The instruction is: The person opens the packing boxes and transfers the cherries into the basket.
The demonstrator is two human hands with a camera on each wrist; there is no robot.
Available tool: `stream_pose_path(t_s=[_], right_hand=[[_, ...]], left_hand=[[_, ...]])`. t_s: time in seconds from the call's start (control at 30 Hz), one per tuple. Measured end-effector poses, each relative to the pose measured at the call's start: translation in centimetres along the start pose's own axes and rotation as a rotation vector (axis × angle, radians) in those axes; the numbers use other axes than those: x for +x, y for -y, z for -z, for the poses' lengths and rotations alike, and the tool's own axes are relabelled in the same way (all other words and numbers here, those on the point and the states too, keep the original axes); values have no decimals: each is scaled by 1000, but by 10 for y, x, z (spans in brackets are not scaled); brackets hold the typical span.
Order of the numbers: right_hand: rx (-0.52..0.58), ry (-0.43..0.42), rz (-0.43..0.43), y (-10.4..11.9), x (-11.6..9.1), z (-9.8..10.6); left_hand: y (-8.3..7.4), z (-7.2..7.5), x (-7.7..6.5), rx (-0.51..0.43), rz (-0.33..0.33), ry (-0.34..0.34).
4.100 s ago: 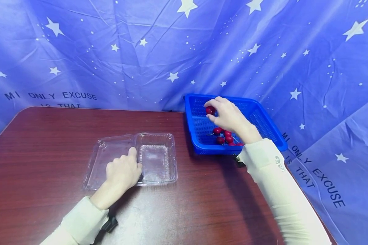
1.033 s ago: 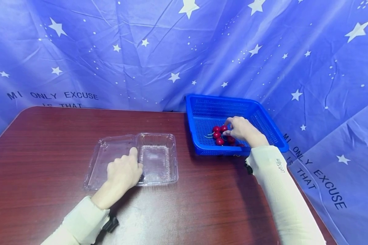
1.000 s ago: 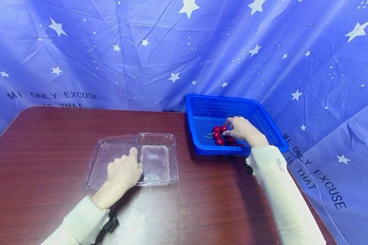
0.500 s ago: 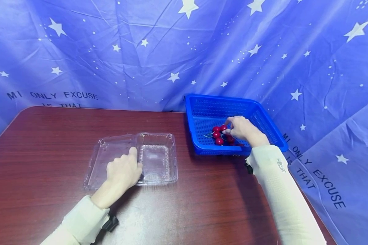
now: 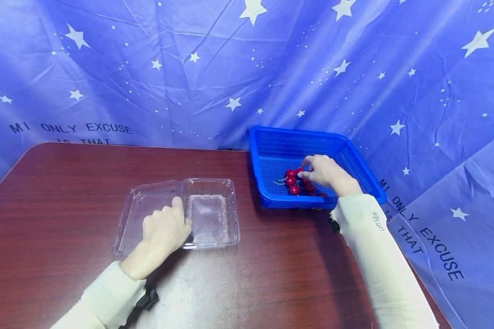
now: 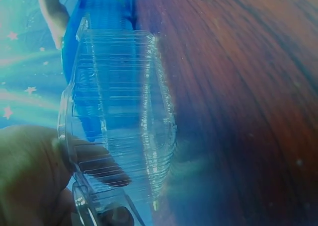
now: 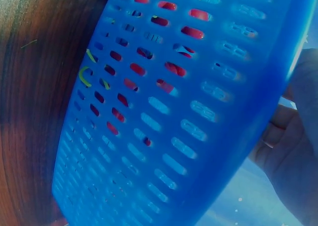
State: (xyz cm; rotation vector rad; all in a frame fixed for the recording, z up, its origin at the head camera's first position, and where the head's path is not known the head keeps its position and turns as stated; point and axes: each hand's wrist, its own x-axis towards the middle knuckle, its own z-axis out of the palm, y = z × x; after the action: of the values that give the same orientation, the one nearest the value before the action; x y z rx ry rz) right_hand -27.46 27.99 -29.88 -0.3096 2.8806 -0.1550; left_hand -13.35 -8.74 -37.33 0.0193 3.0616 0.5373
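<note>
My left hand (image 5: 164, 228) holds the clear plastic clamshell box (image 5: 207, 214) at its hinge side. In the left wrist view, a finger (image 6: 102, 166) shows through the ribbed wall, with the rest of the hand outside it. My right hand (image 5: 325, 171) reaches down into the blue basket (image 5: 280, 199), thumb and forefinger pinching a cherry (image 5: 299, 170). More red cherries (image 5: 294, 189) with thin stems lie beside it on the basket floor. From the right wrist, the basket wall (image 7: 184, 136) hides my fingertips, and red shows through its slots.
The box's lid (image 5: 136, 214) lies folded open to the left on the brown table (image 5: 66, 196). Behind the table hangs a blue star-printed cloth (image 5: 214, 82), which also runs along the right side, close to the basket.
Earlier my right hand held a cherry above the basket; it has come down among the cherries and since stayed almost still there. My left hand keeps its place on the box.
</note>
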Motion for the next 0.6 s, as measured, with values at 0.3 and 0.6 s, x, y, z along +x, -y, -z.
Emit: stream_pose_path(t_s=[0.3,0.6], right_hand=[[6,-25,14,-1,-3,2],[-4,-40,22,-2,-3,3]], left_hand=[[5,4,-1,-2,-19,-31],[9,9,-1,-17,-21,-10]])
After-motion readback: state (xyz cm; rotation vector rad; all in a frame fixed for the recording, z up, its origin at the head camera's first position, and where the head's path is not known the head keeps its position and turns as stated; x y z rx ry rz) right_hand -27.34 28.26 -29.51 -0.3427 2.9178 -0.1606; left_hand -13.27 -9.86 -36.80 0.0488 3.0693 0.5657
